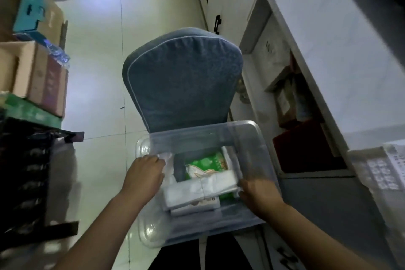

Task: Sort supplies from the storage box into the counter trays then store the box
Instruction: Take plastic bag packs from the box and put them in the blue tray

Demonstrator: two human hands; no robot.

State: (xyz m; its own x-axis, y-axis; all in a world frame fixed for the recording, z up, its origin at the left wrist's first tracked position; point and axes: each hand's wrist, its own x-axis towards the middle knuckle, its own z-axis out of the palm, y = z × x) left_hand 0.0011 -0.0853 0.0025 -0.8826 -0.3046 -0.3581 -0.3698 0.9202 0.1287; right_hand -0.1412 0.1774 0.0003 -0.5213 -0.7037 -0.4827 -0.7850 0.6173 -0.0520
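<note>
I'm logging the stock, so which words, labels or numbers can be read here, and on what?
Nothing here reads clearly.
Green packet in the clear box: print too blurred to read.
White sheet at the right: rows of print, too small and blurred.
Cardboard box on the left: marks too blurred.

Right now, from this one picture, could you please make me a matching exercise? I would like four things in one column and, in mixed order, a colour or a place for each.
Things:
1. chair
2. storage box
3. green pack
4. teal box

Colour or place:
A. far left of the view, high up
B. clear plastic
C. blue-grey fabric
D. inside the storage box

Pairs: 1-C, 2-B, 3-D, 4-A
</note>
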